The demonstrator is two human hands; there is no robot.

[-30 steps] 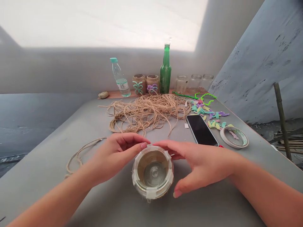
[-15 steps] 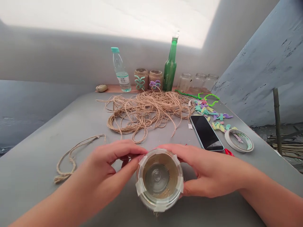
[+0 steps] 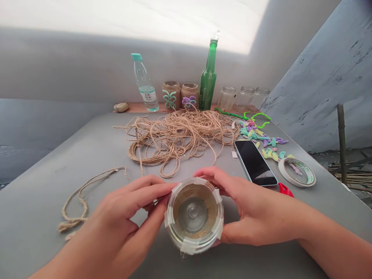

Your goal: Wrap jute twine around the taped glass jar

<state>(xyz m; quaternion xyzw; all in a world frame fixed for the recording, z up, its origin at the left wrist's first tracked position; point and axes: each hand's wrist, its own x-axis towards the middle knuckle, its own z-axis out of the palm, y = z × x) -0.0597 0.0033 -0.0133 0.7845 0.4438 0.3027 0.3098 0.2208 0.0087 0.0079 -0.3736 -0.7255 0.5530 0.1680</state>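
Observation:
A clear glass jar [image 3: 193, 213] is held mouth up in front of me, with several strips of translucent tape [image 3: 190, 245] over its rim and brown wrapping seen through its wall. My right hand [image 3: 241, 209] curves around the jar's right side, thumb near and fingers at the back. At the left rim, my left hand [image 3: 136, 213] has thumb and fingers pinched together. A strand of jute twine [image 3: 141, 161] runs from the big tangled pile [image 3: 188, 131] down behind that hand; the pinch itself is mostly hidden.
A phone [image 3: 255, 162], red-handled tool [image 3: 285, 190], tape roll [image 3: 297, 172] and pastel fuzzy pieces [image 3: 255, 133] lie right. Behind stand a water bottle [image 3: 147, 91], two twine-wrapped jars [image 3: 171, 95], a green bottle [image 3: 208, 79] and glass jars [image 3: 227, 99]. A twine loop [image 3: 84, 197] lies left.
The jar has turned slightly and shifted a little left in view. My right fingers have lifted from its back rim, and my left hand has moved slightly. The camera view has shifted a bit.

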